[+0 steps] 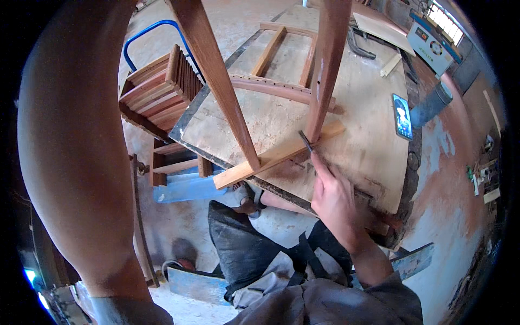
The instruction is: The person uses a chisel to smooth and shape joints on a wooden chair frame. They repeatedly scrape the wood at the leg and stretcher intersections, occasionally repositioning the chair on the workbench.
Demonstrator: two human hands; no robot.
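Note:
A wooden frame stands on the workbench, with one slanting leg point(219, 86) and a thicker post point(329, 65) rising from a light wood crosspiece point(271, 162). My right hand point(337, 197) is closed round a thin dark flat metal tool point(306, 141), its index finger stretched along it. The tool's tip lies beside the foot of the post, near the crosspiece. My left forearm point(76, 146) goes up along the left side; its hand is beyond the top edge, out of sight.
A plywood-topped workbench point(374, 162) bears another wooden frame point(281, 89), a curved dark metal piece point(360, 46) and a lit phone point(402, 116). Stacked slatted wooden pieces point(157, 89) stand at left by a blue tubular handle point(157, 24). A grey machine point(433, 46) is at far right.

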